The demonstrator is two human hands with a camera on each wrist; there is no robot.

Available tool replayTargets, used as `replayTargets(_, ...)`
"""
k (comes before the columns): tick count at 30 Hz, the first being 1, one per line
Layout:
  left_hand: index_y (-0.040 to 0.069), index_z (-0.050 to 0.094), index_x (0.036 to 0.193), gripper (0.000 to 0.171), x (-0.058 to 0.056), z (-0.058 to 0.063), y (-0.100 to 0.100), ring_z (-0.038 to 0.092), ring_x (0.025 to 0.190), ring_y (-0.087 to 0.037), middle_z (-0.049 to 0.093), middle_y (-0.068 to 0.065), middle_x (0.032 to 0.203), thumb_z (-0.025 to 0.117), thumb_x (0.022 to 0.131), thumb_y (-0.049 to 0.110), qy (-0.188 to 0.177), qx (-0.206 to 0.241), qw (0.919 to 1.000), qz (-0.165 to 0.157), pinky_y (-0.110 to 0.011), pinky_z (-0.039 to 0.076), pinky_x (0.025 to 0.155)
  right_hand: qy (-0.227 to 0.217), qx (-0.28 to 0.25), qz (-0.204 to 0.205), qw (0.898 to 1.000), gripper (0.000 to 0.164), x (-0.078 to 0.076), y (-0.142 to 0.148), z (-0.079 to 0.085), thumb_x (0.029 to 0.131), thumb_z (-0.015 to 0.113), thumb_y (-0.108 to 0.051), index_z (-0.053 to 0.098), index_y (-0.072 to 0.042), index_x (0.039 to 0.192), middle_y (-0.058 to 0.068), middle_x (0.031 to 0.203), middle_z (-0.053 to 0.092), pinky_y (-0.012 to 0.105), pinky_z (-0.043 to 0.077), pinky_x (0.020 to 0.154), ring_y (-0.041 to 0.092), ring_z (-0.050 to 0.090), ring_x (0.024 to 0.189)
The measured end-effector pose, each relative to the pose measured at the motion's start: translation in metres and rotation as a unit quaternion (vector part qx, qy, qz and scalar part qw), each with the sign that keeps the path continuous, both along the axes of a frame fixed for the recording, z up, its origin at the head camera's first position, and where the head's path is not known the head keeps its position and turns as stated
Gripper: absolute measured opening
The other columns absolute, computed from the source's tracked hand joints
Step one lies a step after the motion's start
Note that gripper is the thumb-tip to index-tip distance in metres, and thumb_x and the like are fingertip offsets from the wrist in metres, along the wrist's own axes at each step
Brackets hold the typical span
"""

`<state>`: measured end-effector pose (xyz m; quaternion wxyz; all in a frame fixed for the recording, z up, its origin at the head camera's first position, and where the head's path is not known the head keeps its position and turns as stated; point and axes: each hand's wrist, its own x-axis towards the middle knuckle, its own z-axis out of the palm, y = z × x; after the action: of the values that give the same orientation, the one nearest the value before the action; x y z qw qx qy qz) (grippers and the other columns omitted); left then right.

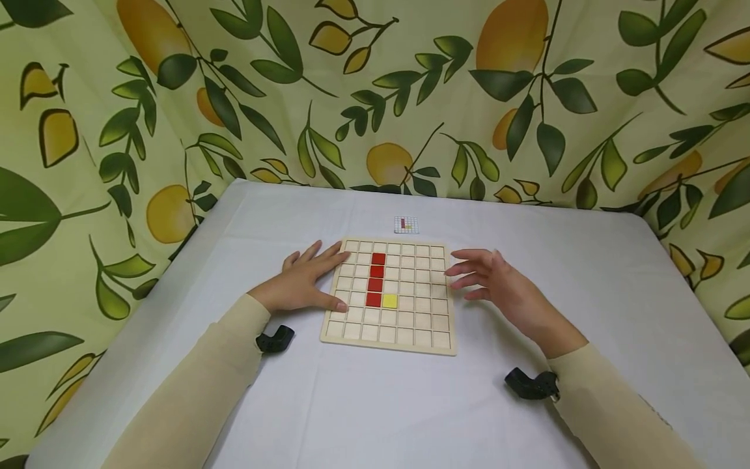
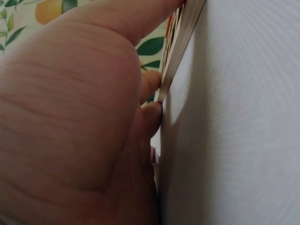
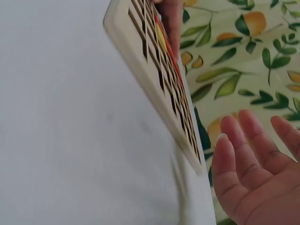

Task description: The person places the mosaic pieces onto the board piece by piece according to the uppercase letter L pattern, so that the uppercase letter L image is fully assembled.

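Observation:
A square wooden grid board (image 1: 422,320) lies flat on the table. Four-sided red tiles (image 1: 375,284) fill several cells in one column left of its middle, and a yellow tile (image 1: 389,301) sits right of the lowest red one. My left hand (image 1: 301,280) rests on the board's left edge, fingers spread, thumb and index finger over the rim; the left wrist view shows its palm (image 2: 70,103) beside the board's side. My right hand (image 1: 498,286) hovers by the right edge with relaxed, slightly bent fingers, holding nothing; in the right wrist view its fingers (image 3: 253,145) are apart from the board.
Behind the board lies a small printed card (image 1: 406,225) with a grid, a red column and a yellow mark. A white cloth covers the table (image 1: 375,404). A fruit-patterned curtain (image 1: 375,85) hangs around the back and sides.

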<state>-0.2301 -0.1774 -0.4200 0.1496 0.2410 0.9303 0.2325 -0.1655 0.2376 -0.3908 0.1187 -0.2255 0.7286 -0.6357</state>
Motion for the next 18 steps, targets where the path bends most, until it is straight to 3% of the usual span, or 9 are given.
replayTargets(8, 0.028, 0.031, 0.175, 0.121, 0.001, 0.000, 0.002, -0.010, 0.165, -0.033, 0.009, 0.004, 0.182, 0.089, 0.078, 0.072, -0.002, 0.000, 1.0000, 0.007, -0.068, -0.008, 0.122, 0.005, -0.023, -0.014, 1.000, 0.065, 0.009, 0.052, -0.004, 0.120, 0.014, -0.046, 0.049, -0.010, 0.161, 0.022, 0.144, 0.061, 0.036, 0.050, 0.101, 0.033, 0.061, 0.125)
replayTargets(15, 0.028, 0.030, 0.175, 0.121, 0.001, 0.000, 0.001, -0.010, 0.165, -0.032, 0.008, 0.005, 0.182, 0.088, 0.078, 0.072, 0.001, -0.001, 1.0000, 0.006, -0.067, -0.008, 0.123, 0.016, 0.019, -0.040, 0.999, 0.060, 0.022, 0.088, -0.011, 0.121, 0.013, -0.040, 0.047, -0.014, 0.163, 0.017, 0.145, 0.060, 0.031, 0.050, 0.101, 0.029, 0.061, 0.128)
replayTargets(18, 0.029, 0.030, 0.175, 0.121, 0.001, 0.000, 0.002, -0.010, 0.165, -0.032, 0.008, 0.006, 0.182, 0.088, 0.078, 0.073, 0.002, -0.003, 1.0000, 0.004, -0.067, -0.008, 0.123, 0.028, 0.023, -0.024, 0.999, 0.059, 0.029, 0.104, -0.017, 0.121, 0.012, -0.036, 0.044, -0.012, 0.164, 0.016, 0.147, 0.059, 0.028, 0.049, 0.102, 0.025, 0.061, 0.130)
